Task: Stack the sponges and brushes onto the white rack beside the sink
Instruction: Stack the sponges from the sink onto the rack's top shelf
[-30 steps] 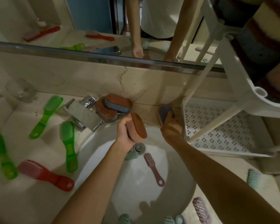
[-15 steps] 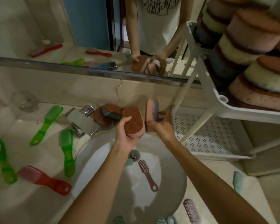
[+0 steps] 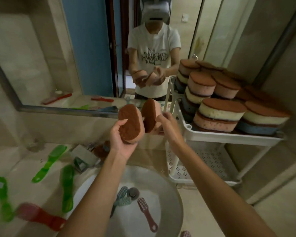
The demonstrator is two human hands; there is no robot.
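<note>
- While green plastic brushes (image 3: 49, 164) lay on the counter (image 3: 19, 159), left hand (image 3: 121, 144) gripped a brown-topped pink oval sponge (image 3: 131, 124).
- Next, right hand (image 3: 168, 127) clasped a second pink sponge (image 3: 149, 117) on edge, likely to slot in.
- Far right, white plastic rack (image 3: 229, 136) held crowded sponge stacks (image 3: 219, 113) on top.

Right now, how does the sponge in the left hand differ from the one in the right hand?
The left-hand sponge turns its brown scrub face toward the camera; the right-hand sponge stands more edge-on, showing pink foam. The left hand cups its sponge from below; the right hand grips its own from the side, nearer the white rack. Both are oval, brown on pink.
</note>
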